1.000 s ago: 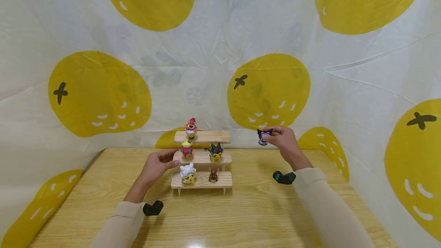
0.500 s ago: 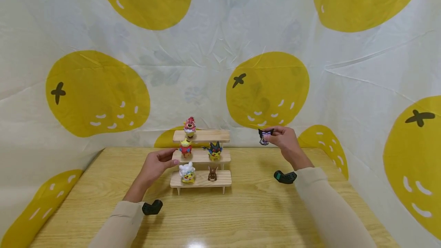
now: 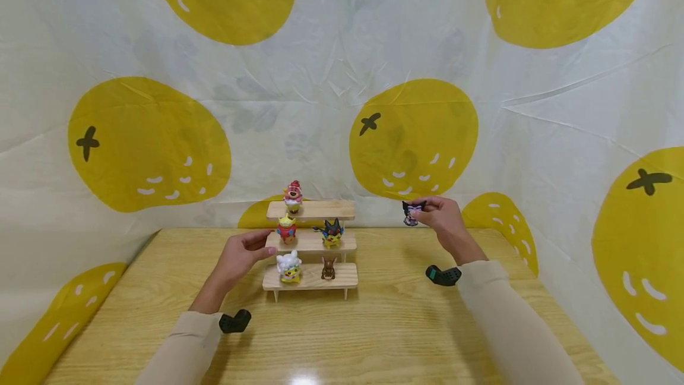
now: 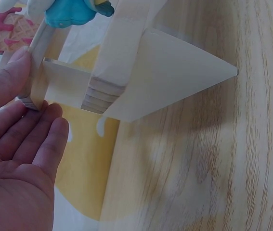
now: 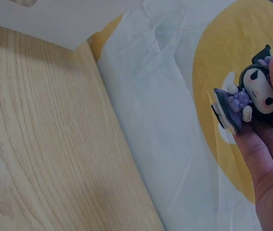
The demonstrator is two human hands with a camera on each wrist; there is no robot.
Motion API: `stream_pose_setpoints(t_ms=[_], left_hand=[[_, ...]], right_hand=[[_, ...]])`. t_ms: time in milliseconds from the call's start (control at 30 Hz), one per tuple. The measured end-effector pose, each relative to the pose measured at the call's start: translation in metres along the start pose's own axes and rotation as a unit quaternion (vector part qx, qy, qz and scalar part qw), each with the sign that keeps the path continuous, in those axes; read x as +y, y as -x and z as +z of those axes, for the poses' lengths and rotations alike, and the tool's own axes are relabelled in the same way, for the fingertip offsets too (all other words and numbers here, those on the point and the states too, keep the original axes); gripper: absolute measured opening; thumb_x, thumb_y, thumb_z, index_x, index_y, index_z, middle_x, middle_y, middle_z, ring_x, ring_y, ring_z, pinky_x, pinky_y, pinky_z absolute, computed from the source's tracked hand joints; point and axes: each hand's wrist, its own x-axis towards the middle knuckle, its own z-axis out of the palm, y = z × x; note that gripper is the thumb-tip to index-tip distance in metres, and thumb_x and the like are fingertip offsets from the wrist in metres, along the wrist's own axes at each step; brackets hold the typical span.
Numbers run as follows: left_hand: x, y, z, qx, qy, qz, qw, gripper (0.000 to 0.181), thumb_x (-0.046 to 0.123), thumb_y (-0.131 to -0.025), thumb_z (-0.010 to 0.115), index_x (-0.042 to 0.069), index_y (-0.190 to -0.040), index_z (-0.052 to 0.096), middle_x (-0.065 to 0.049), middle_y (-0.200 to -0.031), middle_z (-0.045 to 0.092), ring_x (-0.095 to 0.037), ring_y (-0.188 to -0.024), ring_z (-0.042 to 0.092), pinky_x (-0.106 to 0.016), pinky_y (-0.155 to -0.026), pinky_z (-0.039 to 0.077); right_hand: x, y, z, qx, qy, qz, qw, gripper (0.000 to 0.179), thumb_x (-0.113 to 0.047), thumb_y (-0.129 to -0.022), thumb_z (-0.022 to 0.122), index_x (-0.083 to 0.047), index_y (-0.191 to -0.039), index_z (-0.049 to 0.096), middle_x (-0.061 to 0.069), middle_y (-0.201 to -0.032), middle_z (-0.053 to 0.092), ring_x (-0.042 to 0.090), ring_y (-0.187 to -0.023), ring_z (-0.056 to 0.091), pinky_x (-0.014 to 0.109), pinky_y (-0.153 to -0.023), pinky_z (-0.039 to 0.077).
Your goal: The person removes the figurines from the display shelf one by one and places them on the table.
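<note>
Yellow-fruit-patterned cloth (image 3: 288,135) hangs behind a wood-grain tabletop (image 3: 395,337). Below and slightly left of the frame's centre, a three-tiered shelf (image 3: 328,210) bears five figurines (image 3: 289,267); the left hand (image 3: 241,258) grips the middle tier's left end. Right of centre, the right hand (image 3: 443,223) has its fingers pinching a black-and-purple figurine (image 3: 412,215), well apart from the shelf.

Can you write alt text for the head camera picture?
A person's right hand holds a small black-and-purple figurine in the air to the right of a three-tier wooden stand, while the left hand grips the stand's left end at mid-height. Five more figurines stand on it: one on top, two in the middle, two below.
</note>
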Motion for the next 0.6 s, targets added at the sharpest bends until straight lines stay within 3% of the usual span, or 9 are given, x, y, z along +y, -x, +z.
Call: stream_pose_setpoints(t_ms=[233, 433, 600], left_hand=[[-0.0005, 0.0001, -0.0021, 0.005, -0.015, -0.004, 0.9999, 0.061, 0.024, -0.098, 0.075, 0.001, -0.151, 0.054, -0.022, -0.156, 0.053, -0.039, -0.146, 0.049, -0.051, -0.116, 0.046], [0.0008, 0.0001, -0.0010, 0.004, -0.016, -0.015, 0.9998, 0.061, 0.023, -0.098, 0.076, 0.002, -0.151, 0.054, -0.020, -0.156, 0.053, -0.038, -0.146, 0.051, -0.050, -0.116, 0.047], [0.0019, 0.0007, 0.0003, 0.000, -0.013, -0.013, 0.9998, 0.061, 0.023, -0.099, 0.075, 0.002, -0.151, 0.054, -0.022, -0.157, 0.051, -0.040, -0.146, 0.050, -0.053, -0.117, 0.046]], right_hand=[[0.0001, -0.0013, -0.0016, -0.002, 0.006, -0.001, 1.0000, 0.039, -0.013, -0.100, 0.071, 0.003, -0.135, 0.066, 0.006, -0.124, 0.074, 0.000, -0.098, 0.069, 0.015, -0.090, 0.056], [0.0026, -0.0009, -0.0024, -0.007, 0.002, 0.003, 1.0000, 0.039, -0.011, -0.100, 0.071, 0.003, -0.136, 0.066, 0.015, -0.131, 0.071, 0.004, -0.097, 0.069, 0.023, -0.094, 0.059], [0.0076, -0.0004, -0.0037, -0.008, -0.019, -0.001, 0.9998, 0.038, -0.008, -0.100, 0.070, 0.005, -0.136, 0.065, 0.007, -0.120, 0.075, 0.006, -0.095, 0.071, 0.021, -0.089, 0.060]])
